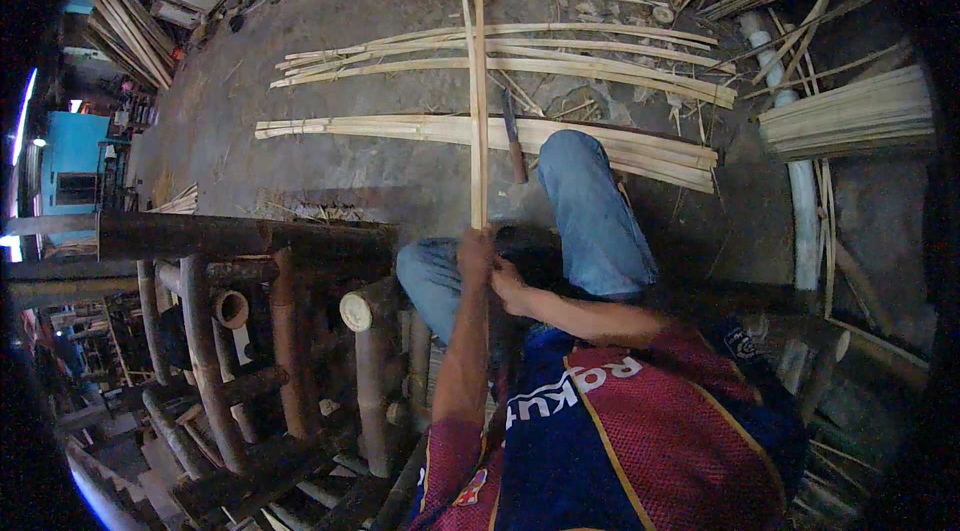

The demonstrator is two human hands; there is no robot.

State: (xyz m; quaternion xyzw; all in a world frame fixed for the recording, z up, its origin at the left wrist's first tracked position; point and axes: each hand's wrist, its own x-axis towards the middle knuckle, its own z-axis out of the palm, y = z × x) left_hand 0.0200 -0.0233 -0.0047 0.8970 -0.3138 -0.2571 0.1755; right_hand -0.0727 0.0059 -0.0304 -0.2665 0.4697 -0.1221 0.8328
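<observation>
Long pale bamboo strips (480, 131) point away from me, nearly upright in the head view, with their far ends slightly parted. My left hand (475, 258) is closed around their near part. Just below and to the right, my right hand (509, 285) is closed close against the left wrist and the strips; what its fingers hold is hidden. Beyond my hands, a knife with a dark blade and brown handle (518, 163) lies on the floor beside the strips. A bundle of bamboo strips (350, 131) lies crosswise beneath them.
More bamboo strips (600, 43) lie crosswise farther out on the concrete floor (390, 166). At right, a thick strip bundle (850, 116) rests by a pale pipe (803, 221). Thick bamboo poles (375, 386) form a frame at left. My bent knee (590, 201) stands close by.
</observation>
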